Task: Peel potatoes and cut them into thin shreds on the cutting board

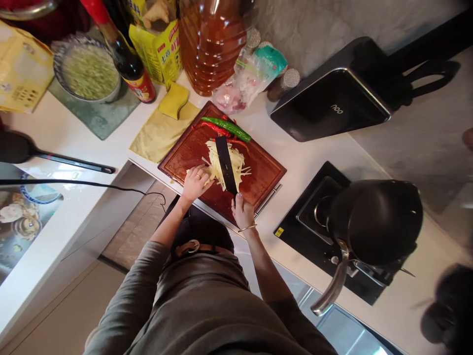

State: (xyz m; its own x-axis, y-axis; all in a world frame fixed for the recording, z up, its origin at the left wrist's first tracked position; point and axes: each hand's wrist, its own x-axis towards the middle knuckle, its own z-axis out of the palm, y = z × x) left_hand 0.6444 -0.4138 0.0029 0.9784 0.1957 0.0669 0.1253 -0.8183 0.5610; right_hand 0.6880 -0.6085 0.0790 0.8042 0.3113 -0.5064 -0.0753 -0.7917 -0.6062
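My right hand (243,211) is wrapped round the handle of a black-bladed kitchen knife (226,165). The blade lies across a pile of pale potato shreds (238,160) on a brown wooden cutting board (264,170). To the left of the blade, my left hand (197,181) presses with curled fingers on pale potato slices (211,172) near the board's front edge. Beyond the shreds lie a green chili pepper (227,128) and several red chili peppers (211,128), apart from both hands.
At right stand a black pot (377,222) on a cooktop (318,197) and a knife block (328,103). A yellow cloth (158,130), a sauce bottle (129,69), a large oil jug (212,49) and a covered bowl (88,74) line the back left. A spatula (74,161) lies beside the sink.
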